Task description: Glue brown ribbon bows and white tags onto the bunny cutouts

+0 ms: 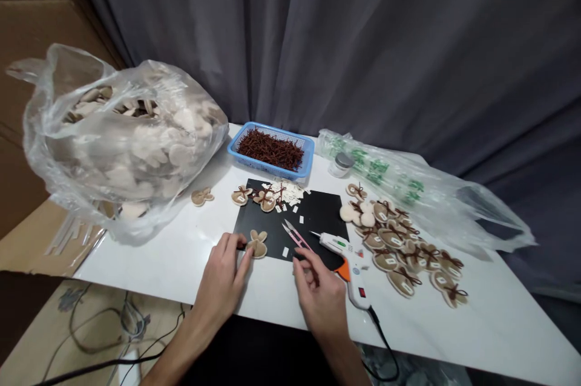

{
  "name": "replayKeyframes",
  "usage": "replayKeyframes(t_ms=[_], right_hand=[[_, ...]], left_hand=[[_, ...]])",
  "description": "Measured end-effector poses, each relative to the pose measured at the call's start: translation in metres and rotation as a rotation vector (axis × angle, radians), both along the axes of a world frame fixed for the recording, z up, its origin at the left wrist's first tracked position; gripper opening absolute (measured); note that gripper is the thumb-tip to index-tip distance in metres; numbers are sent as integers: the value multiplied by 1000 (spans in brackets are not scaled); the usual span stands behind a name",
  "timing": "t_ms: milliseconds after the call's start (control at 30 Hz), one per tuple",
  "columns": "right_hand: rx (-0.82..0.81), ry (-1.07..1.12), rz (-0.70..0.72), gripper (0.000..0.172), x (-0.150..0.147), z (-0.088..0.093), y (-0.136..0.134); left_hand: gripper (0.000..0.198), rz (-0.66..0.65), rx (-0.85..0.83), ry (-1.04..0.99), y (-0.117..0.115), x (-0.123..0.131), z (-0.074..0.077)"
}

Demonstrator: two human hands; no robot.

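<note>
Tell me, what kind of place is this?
Probably a small craft workspace, maybe in a home or workshop. There's a glue gun, a big plastic bag full of pieces, and a pile of bunny shapes, many with brown bows.

tan rabbit (258,247), black mat (324,210), blue basket (272,172)

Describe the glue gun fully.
The glue gun has a white, plastic-looking body, narrow nozzle, orange trigger, red switch and black cord hanging off the near edge of the white table. It lies on its side, nozzle over the black mat. The right hand is close beside it; contact is unclear.
</note>
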State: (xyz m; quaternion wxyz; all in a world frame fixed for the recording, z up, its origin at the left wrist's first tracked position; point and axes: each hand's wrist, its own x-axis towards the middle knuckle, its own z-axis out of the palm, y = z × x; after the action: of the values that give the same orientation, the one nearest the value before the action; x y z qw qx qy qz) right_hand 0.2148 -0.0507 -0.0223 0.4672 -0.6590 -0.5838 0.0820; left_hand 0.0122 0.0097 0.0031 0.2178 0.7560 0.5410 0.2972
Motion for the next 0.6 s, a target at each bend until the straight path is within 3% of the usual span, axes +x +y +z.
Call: replayKeyframes(t_ms=[133, 267, 400, 600], right_hand=[[-2, -194, 54, 36, -5, -10, 0], [9, -281, 83, 39, -5, -11, 0], [1, -286, 97, 36, -7, -8, 2], [-63, -219, 236, 37, -21, 5, 15]], left_hand=[[24, -117, 178, 72, -12, -5, -1], [44, -229, 312, 237, -21, -7, -8], [56, -251, 306, 339, -25, -6, -16], [54, -259, 308, 408, -25, -5, -17]])
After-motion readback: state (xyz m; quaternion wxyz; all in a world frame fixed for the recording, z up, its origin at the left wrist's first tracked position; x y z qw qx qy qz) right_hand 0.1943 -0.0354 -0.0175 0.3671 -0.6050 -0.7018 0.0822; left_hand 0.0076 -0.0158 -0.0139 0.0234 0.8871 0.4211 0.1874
